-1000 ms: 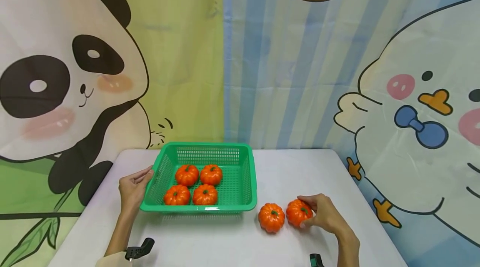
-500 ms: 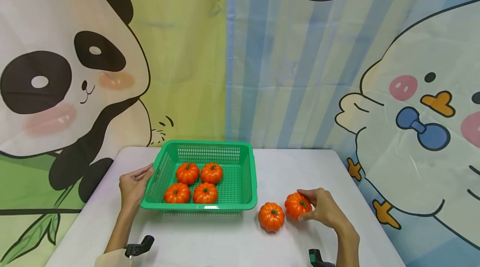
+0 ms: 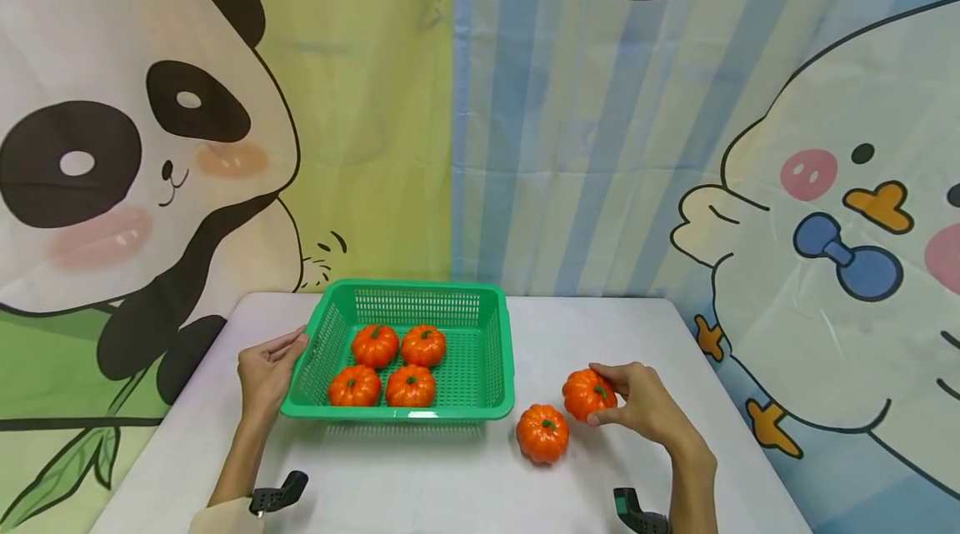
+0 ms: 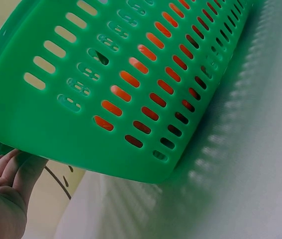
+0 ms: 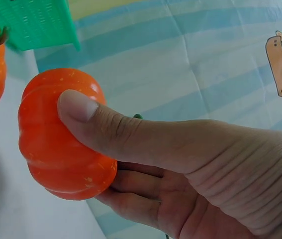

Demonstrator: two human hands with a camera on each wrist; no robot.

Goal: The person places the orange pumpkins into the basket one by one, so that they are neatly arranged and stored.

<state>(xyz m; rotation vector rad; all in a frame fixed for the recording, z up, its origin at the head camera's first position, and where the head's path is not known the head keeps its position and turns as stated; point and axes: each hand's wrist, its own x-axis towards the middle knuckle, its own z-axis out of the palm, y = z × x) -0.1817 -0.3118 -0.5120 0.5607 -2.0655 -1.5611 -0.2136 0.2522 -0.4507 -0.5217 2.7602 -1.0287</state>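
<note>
My right hand (image 3: 648,407) holds a small orange pumpkin (image 3: 584,394) between thumb and fingers, to the right of the basket. In the right wrist view the thumb lies across the side of this pumpkin (image 5: 63,149). Just left of it and nearer to me, a second pumpkin (image 3: 542,434) rests on the table. My left hand (image 3: 264,376) grips the left rim of a green plastic basket (image 3: 472,411), with the fingers under the rim in the left wrist view. Inside the basket sit several more orange pumpkins (image 3: 410,386), grouped toward its left side.
The white table (image 3: 420,488) ends at the back against a curtain (image 3: 555,117) printed with cartoon animals. Slotted walls (image 4: 150,69) of the basket stand up from the tabletop. A dark wrist device (image 3: 279,494) sits on the left forearm.
My right hand has moved up and slightly left with the pumpkin, away from the table's front. The left hand and the basket have stayed in place.
</note>
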